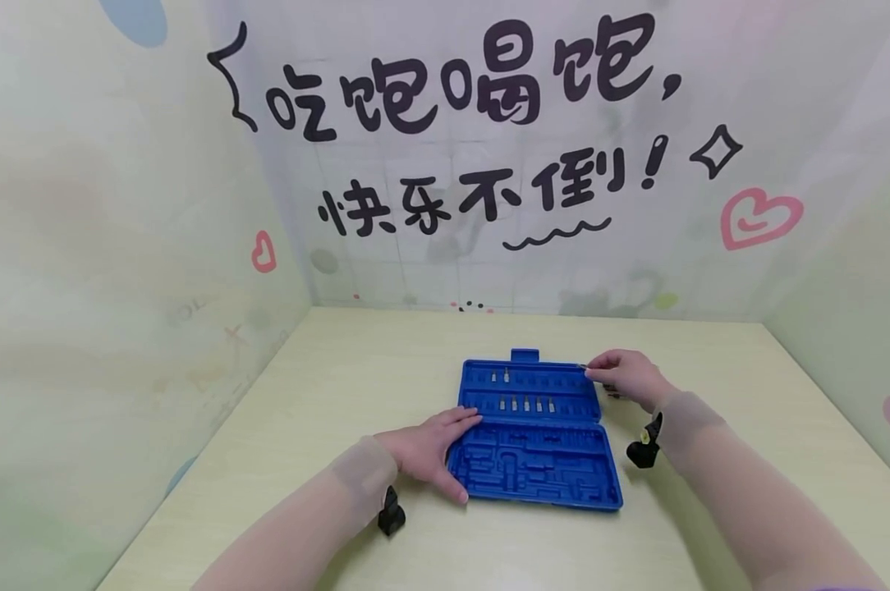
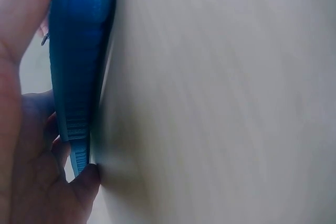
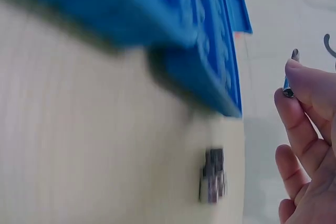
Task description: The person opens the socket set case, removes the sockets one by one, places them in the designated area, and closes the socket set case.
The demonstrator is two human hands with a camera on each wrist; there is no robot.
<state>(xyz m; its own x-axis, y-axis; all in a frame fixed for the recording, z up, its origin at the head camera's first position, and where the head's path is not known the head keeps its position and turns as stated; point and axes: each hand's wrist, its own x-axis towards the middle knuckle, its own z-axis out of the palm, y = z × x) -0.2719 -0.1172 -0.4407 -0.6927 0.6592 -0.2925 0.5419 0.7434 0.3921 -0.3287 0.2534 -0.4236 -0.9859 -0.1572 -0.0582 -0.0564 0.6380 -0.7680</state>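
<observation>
Head view: blue case (image 1: 534, 435) sits between outspread left hand (image 1: 432, 447), touching its edge, and right hand (image 1: 632, 377), pinching metal bit (image 3: 295, 54); metal pieces (image 3: 212, 178) below right hand.

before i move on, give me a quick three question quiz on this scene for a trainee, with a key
1. Which hand pinches a small metal bit, left or right?
2. In the head view, how many bits sit in the lower of the two rows in the blue case?
3. True or false: the blue case is closed.

Key:
1. The right hand.
2. Five.
3. False; it lies open, with the left hand at its left edge.
</observation>
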